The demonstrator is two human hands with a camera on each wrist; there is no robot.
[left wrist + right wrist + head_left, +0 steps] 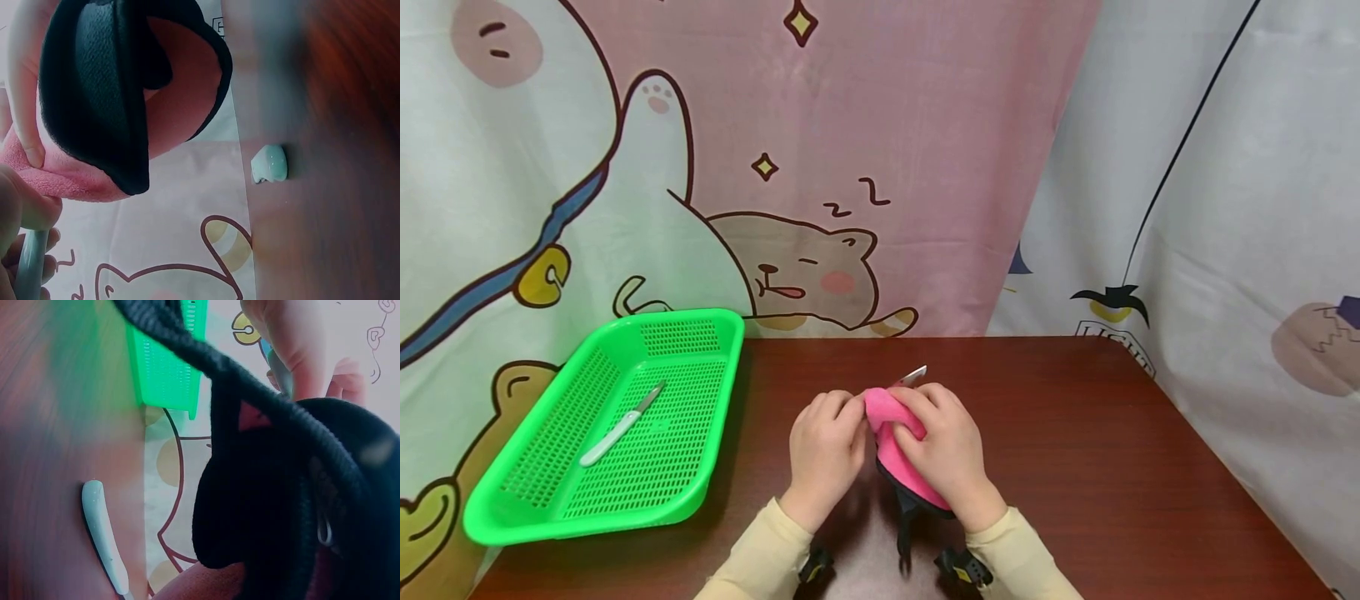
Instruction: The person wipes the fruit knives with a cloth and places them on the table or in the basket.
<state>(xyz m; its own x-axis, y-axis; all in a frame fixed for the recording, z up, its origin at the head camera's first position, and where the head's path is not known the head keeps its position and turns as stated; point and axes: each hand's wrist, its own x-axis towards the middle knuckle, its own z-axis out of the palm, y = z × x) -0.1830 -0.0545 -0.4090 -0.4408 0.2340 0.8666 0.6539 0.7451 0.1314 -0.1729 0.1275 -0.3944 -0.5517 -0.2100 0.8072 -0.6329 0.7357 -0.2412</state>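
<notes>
Both hands meet over the middle of the table. My right hand (947, 442) grips a pink fuzzy cloth pouch (904, 462) with black edging, its open side toward me, thumb sunk into a fold. In the left wrist view the pouch's black flap (94, 81) fills the upper left. My left hand (826, 446) curls round a pale knife handle (31, 265), close against the pink cloth, which hides where the handle leads. A knife blade (912, 377) shows just beyond the fingers. On the table behind the pouch lies a white-handled knife (103, 534).
A green plastic basket (722, 417) stands on the left of the brown table (1075, 467). Inside it lies another white-handled knife (617, 433). Printed cloth curtains (940, 167) hang behind the table and along both sides.
</notes>
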